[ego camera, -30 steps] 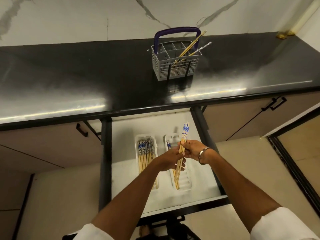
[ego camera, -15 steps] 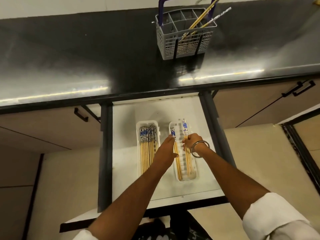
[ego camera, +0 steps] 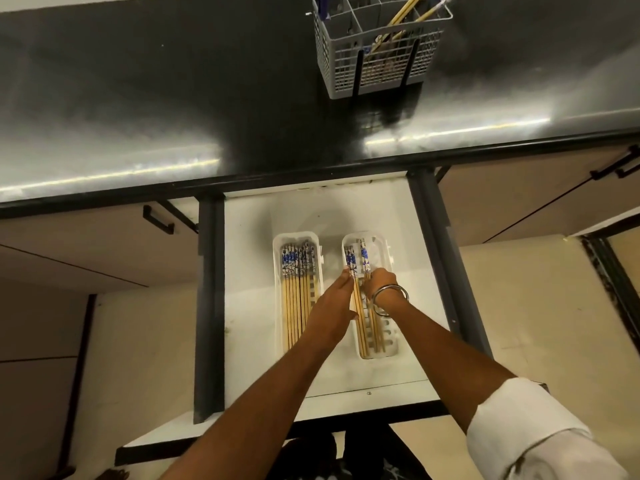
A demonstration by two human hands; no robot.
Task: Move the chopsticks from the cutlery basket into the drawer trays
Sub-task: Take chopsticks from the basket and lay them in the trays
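Note:
The drawer [ego camera: 249, 306] is pulled out with two white trays in it. The left tray [ego camera: 277, 292] holds several wooden chopsticks with blue-patterned tops [ego camera: 294, 299]. A few more chopsticks [ego camera: 362, 327] lie lengthwise in the right tray [ego camera: 389, 351]. My left hand [ego camera: 332, 306] lies along their left side with its fingertips on the patterned ends. My right hand [ego camera: 381, 284], with a metal bangle on the wrist, is curled over them from the right. The grey cutlery basket [ego camera: 346, 64] stands on the counter, with a few chopsticks [ego camera: 403, 15] leaning in its right compartments.
The black countertop [ego camera: 173, 98] runs across the top and its edge overhangs the back of the drawer. Dark drawer rails [ego camera: 207, 306] flank both sides. Closed cabinet fronts with black handles [ego camera: 157, 220] sit left and right.
Both hands have brought the chopsticks down from above the drawer into the right tray, where they now lie flat. The view has tilted downward, so the basket sits at the top edge.

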